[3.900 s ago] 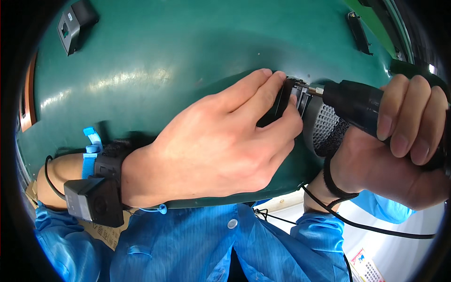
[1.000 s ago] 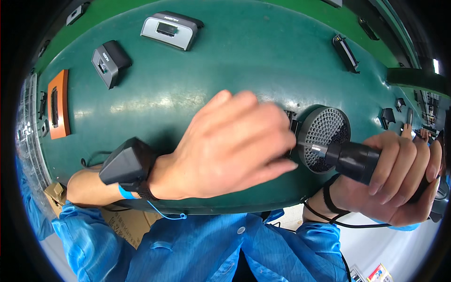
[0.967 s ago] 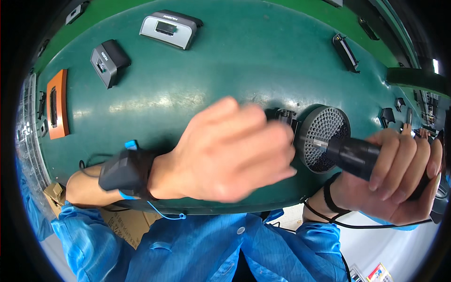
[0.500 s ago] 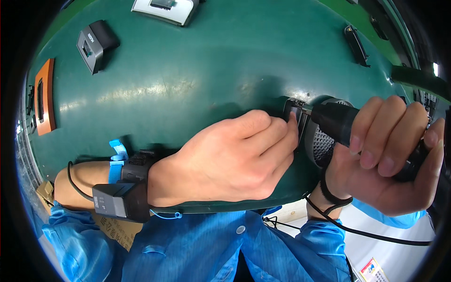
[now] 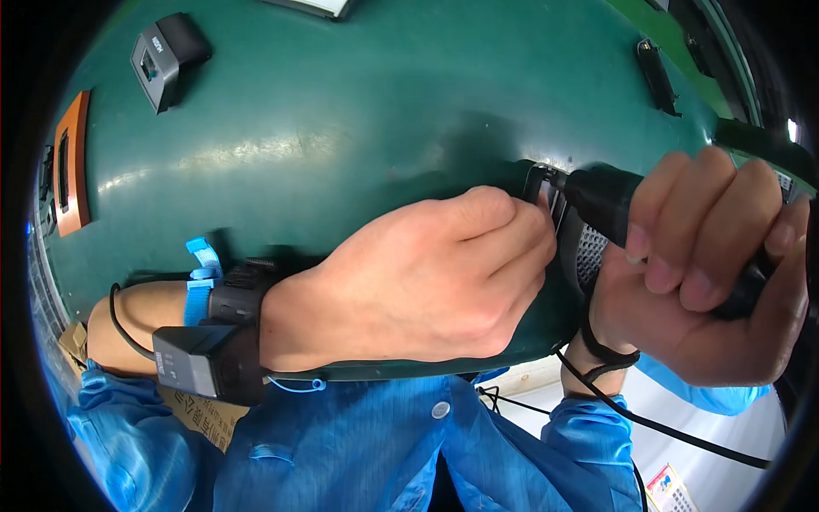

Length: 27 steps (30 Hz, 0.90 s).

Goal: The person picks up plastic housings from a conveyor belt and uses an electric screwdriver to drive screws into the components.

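Note:
My left hand point(image 5: 418, 282) is closed, back of the hand up, its fingertips pinching a small black part with a shiny edge point(image 5: 535, 177). Most of that part is hidden behind the fingers. In my right hand point(image 5: 712, 264) is a black electric screwdriver point(image 5: 604, 200), held almost level with the fingers wrapped round its body. Its nose points left, and the tip meets the far end of the black part, just beyond my left fingertips. Beneath the screwdriver, partly covered by it and by my right hand, lies a silver piece with a perforated face point(image 5: 589, 256).
On the green table mat point(image 5: 341, 111) lie a grey-black housing point(image 5: 166, 60) at far left, an orange frame with a slot point(image 5: 72, 162) at the left edge, a white-edged piece point(image 5: 316, 7) at the back and a narrow black part point(image 5: 657, 77) at far right. A black cable point(image 5: 665, 427) trails from my right wrist.
The screwdriver's nose has come closer to the black part, and less of its bit shows. My left hand still pinches the part. The whole view has shifted slightly.

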{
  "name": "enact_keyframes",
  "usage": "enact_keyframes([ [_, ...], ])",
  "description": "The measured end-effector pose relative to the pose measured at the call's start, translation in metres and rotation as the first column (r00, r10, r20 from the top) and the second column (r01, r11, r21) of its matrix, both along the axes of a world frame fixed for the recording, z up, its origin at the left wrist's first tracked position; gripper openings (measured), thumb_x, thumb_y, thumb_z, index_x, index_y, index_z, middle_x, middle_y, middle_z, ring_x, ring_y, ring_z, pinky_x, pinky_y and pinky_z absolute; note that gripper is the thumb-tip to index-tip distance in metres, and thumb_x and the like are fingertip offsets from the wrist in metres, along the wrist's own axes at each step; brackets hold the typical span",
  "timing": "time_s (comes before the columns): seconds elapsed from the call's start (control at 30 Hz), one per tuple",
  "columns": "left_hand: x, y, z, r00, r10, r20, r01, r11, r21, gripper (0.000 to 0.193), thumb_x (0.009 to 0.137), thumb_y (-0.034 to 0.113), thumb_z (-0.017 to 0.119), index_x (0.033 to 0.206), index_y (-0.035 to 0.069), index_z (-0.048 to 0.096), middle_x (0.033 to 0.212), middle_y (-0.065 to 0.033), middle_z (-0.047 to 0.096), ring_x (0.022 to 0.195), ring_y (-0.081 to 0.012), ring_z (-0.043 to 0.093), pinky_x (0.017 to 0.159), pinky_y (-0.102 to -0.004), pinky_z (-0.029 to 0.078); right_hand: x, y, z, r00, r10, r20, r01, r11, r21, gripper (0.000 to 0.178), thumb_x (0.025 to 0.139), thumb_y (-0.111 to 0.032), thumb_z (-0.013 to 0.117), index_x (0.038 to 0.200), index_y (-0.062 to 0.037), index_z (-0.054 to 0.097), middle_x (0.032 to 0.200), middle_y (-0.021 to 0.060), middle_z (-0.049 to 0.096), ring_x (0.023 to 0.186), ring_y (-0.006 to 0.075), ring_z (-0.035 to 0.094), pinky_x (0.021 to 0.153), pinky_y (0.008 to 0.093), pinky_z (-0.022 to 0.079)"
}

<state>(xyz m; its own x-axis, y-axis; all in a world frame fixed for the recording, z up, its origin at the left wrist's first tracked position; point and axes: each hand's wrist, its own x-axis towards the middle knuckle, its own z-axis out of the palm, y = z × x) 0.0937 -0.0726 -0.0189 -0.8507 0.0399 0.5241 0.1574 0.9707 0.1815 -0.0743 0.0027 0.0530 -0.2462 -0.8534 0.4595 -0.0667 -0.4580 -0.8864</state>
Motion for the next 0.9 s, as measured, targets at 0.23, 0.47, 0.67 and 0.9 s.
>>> enact_keyframes([
  [0.23,-0.005,-0.003,0.002,0.999,-0.033,-0.010,0.033,0.999,-0.025,0.019,0.069,0.017,0.068,0.081,0.002,0.066,0.106,-0.0103,0.070,0.079,-0.0171,0.059,0.064,-0.0270,0.042,-0.018,0.012,-0.001,1.000,-0.015,0.017,0.016,0.998,-0.056,0.029,0.103,-0.026,0.039,0.107,-0.0018,0.054,0.064,-0.0008,0.046,0.051,0.0101,0.042,0.052,0.0274,0.042],
  [0.47,-0.009,-0.011,0.001,0.994,-0.084,0.074,0.072,0.986,0.150,0.035,0.064,0.018,0.080,0.088,-0.002,0.066,0.113,-0.0136,0.065,0.116,-0.0398,0.060,0.090,-0.0504,0.055,-0.058,0.063,0.023,0.996,0.026,0.087,-0.022,0.998,-0.055,0.034,0.102,-0.024,0.032,0.116,-0.0006,0.053,0.070,0.0045,0.051,0.059,0.0173,0.049,0.056,0.0340,0.045],
  [0.67,-0.011,-0.019,0.004,0.987,-0.121,0.103,0.097,0.972,0.212,0.042,0.058,0.016,0.083,0.093,-0.004,0.068,0.113,-0.0162,0.063,0.120,-0.0426,0.059,0.093,-0.0505,0.057,-0.057,0.058,0.005,0.986,0.111,0.126,-0.106,0.993,-0.045,0.038,0.104,-0.026,0.028,0.120,-0.0038,0.054,0.070,0.0045,0.050,0.058,0.0177,0.047,0.057,0.0359,0.043],
  [0.9,-0.011,-0.020,0.004,0.986,-0.120,0.113,0.094,0.972,0.216,0.045,0.058,0.016,0.084,0.096,-0.005,0.069,0.114,-0.0170,0.063,0.117,-0.0424,0.061,0.089,-0.0458,0.059,-0.042,0.051,-0.002,0.992,0.014,0.127,-0.010,0.999,-0.033,0.035,0.104,-0.027,0.028,0.117,-0.0054,0.053,0.067,0.0034,0.047,0.054,0.0157,0.044,0.054,0.0343,0.041],
])
